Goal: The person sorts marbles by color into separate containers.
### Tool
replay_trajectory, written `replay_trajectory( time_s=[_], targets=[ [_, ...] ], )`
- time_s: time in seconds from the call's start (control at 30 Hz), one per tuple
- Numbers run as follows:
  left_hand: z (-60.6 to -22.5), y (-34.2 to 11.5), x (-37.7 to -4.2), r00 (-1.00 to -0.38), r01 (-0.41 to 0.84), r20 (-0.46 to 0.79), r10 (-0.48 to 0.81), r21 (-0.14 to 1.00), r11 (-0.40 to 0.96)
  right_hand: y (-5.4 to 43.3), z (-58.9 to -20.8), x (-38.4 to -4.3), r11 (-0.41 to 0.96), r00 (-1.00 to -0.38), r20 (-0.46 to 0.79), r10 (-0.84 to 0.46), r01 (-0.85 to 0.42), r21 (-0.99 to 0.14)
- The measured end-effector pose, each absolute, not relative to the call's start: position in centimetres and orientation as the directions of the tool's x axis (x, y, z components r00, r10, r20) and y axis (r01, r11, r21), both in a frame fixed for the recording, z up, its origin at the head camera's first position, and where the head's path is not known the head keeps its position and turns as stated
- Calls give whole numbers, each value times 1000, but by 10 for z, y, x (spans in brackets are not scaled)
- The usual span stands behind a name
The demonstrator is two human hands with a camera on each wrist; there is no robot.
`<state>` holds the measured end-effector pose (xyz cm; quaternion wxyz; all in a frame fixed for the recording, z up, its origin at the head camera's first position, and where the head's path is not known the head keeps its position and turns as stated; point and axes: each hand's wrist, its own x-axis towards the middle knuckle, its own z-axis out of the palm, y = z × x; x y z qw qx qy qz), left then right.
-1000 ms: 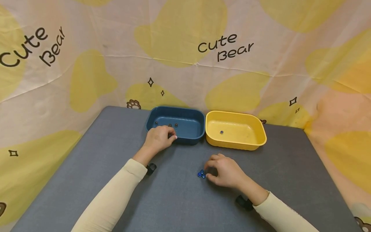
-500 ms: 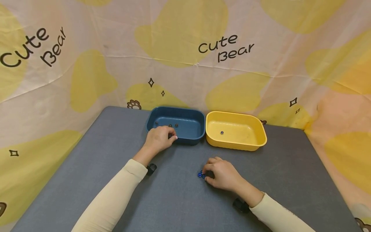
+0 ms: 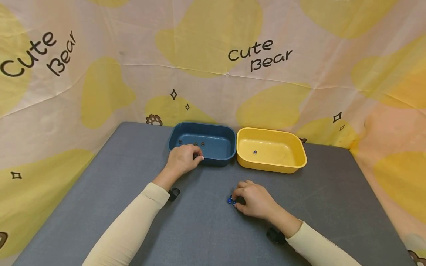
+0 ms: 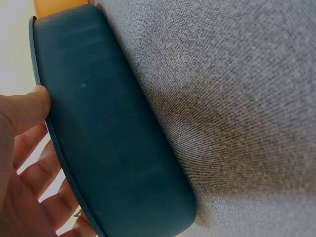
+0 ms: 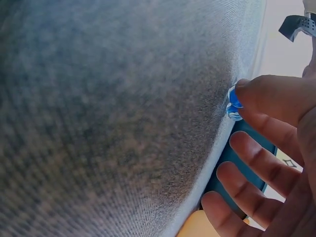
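My left hand (image 3: 183, 159) holds the near rim of a dark blue plastic bin (image 3: 217, 142). In the left wrist view, its thumb (image 4: 37, 103) lies on the outer edge of the bin while the fingers reach inside. Several small brown marbles (image 3: 202, 144) lie in that bin. My right hand (image 3: 255, 199) is down at a small cluster of blue glass marbles (image 3: 229, 201) on the table. Its thumb and index finger pinch at one marble (image 5: 235, 98), partly covered by the thumb tip. The other right fingers are bent and spread.
To the right of the blue bin, close beside it, stands a yellow bin (image 3: 283, 151) with one blue marble (image 3: 255, 152) inside. A grey cloth (image 3: 199, 229) covers the table. Behind and at both sides hangs a printed curtain (image 3: 206, 48).
My right hand has shifted slightly left and nearer onto the blue marbles, and its thumb and index finger have come closer together. The left hand has stayed at the bin's rim.
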<state>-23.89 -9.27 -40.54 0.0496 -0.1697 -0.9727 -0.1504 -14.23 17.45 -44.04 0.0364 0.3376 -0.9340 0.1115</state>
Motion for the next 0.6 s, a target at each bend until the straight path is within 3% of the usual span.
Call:
replay_trajectory(
  time_s=[0.6],
  targets=[
    [-406, -93, -238, -936, 347, 152, 316, 268, 899, 181, -424, -146, 721, -754, 184, -630, -656, -221]
  ],
)
